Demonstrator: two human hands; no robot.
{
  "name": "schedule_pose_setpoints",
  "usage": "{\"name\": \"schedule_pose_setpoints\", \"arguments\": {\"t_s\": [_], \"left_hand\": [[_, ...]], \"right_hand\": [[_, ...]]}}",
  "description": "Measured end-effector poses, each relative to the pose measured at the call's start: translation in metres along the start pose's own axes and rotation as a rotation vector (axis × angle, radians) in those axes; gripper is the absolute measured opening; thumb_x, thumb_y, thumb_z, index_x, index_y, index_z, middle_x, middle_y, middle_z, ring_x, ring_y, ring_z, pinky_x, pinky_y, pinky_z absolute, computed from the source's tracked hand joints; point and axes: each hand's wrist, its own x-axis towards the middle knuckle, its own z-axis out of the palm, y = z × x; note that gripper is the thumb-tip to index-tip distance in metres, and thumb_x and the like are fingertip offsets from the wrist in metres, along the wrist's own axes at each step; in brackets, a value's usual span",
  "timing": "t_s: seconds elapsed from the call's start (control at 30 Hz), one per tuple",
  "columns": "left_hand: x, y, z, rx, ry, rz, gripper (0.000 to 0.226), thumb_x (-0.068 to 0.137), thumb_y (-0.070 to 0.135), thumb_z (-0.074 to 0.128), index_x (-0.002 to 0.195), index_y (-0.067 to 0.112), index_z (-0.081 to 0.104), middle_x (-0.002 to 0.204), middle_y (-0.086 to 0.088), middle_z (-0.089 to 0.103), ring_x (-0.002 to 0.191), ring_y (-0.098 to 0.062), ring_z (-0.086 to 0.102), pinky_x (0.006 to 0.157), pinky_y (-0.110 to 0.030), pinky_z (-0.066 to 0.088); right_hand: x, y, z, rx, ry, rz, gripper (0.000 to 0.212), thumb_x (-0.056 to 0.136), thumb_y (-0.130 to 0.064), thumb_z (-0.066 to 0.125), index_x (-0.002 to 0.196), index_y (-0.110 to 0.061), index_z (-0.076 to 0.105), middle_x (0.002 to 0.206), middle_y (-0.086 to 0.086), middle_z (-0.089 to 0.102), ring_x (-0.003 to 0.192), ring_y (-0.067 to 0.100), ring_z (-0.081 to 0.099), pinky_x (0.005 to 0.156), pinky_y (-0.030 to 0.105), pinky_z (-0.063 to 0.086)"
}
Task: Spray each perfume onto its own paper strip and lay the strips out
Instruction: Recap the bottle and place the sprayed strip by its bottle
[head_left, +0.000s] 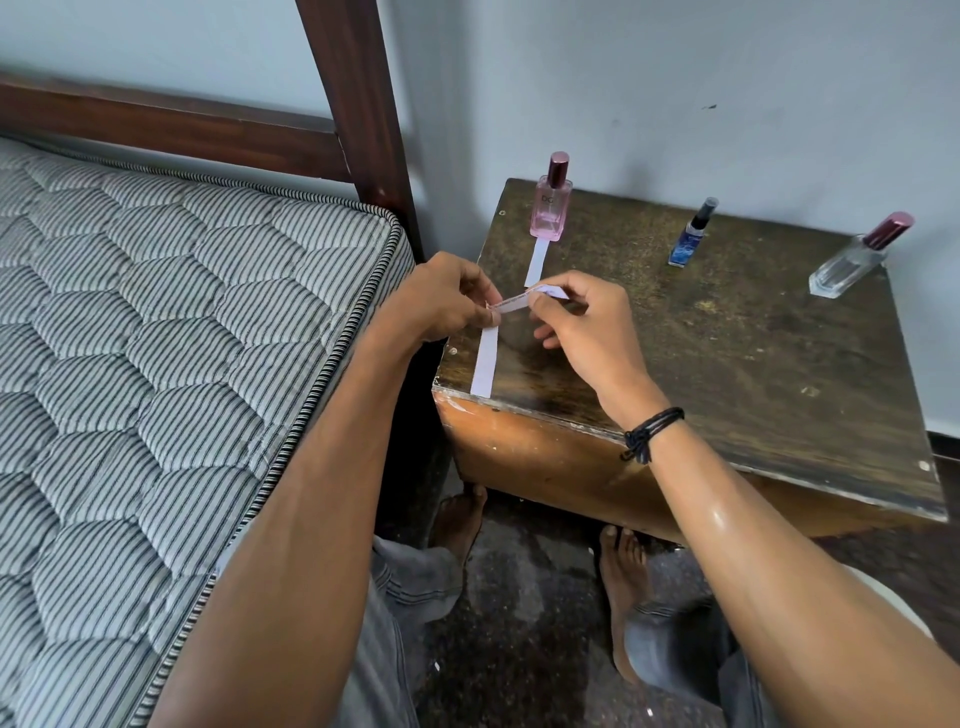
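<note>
strip: thin white paper strip (524, 300) over the surface's (727, 338) near-left corner | my left hand (441, 301) grip pinching one end | my right hand (582, 322) grip pinching the other

Soft, even daylight fills the room — bright enough, nothing harsh. The pale blue-grey painted wall (727, 78) carries only faint, diffuse shadows behind the bottles. The dark, worn wooden bench (753, 364) shows a dull sheen near its front left corner, and a wet-looking glint runs along the right forearm (737, 525). Under the bench the floor falls into deep shade. Focus is sharp throughout. The wide lens bows the frame — the dark brown wooden bedpost (358, 104) leans and the edges stretch.
</note>
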Motion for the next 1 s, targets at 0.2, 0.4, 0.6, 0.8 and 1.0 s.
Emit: {"name": "schedule_pose_setpoints", "arguments": {"t_s": [0.2,0.4,0.6,0.8,1.0], "left_hand": [[0.0022,-0.0034,0.0007,-0.023,0.029,-0.026,0.015,0.080,0.005,0.082,0.091,0.014,0.076,0.071,0.003,0.066,0.065,-0.010,0.061,0.077,-0.032,0.056],[0.0022,-0.0028,0.0008,-0.114,0.071,-0.048,0.016,0.082,-0.007,0.074,0.087,0.008,0.074,0.069,-0.007,0.065,0.065,-0.018,0.062,0.065,-0.029,0.056],[0.0048,-0.0049,0.0025,-0.032,0.109,-0.027,0.025,0.078,-0.004,0.075,0.077,0.021,0.072,0.065,0.001,0.063,0.060,-0.015,0.063,0.075,-0.040,0.063],[0.0050,-0.0034,0.0042,-0.032,0.148,-0.014,0.034,0.071,-0.001,0.075,0.075,0.031,0.067,0.067,0.003,0.063,0.065,-0.017,0.062,0.079,-0.048,0.062],[0.0065,-0.0058,0.0033,-0.054,0.179,-0.027,0.035,0.072,-0.001,0.077,0.075,0.033,0.066,0.071,-0.006,0.070,0.066,-0.022,0.065,0.080,-0.049,0.061]], "right_hand": [[-0.0007,-0.0015,0.0010,0.019,-0.022,0.009,0.007,0.097,-0.015,0.069,0.098,-0.018,0.075,0.087,0.000,0.075,0.071,0.014,0.073,0.063,0.025,0.059],[0.0005,0.0030,0.0017,-0.105,-0.006,-0.034,0.008,0.092,-0.020,0.072,0.090,-0.028,0.075,0.083,-0.008,0.073,0.072,0.013,0.072,0.078,0.045,0.062],[-0.0014,0.0052,0.0052,-0.232,-0.003,-0.113,0.010,0.091,-0.024,0.074,0.094,-0.033,0.072,0.089,-0.015,0.071,0.080,0.005,0.068,0.077,0.029,0.056],[-0.0016,0.0035,0.0052,-0.281,0.020,-0.135,0.007,0.093,-0.024,0.072,0.095,-0.030,0.076,0.088,-0.015,0.072,0.082,0.004,0.066,0.074,0.025,0.054],[-0.0026,0.0018,0.0037,-0.301,0.041,-0.108,0.003,0.093,-0.027,0.073,0.093,-0.026,0.076,0.084,-0.014,0.071,0.078,0.004,0.065,0.071,0.024,0.052]]}}
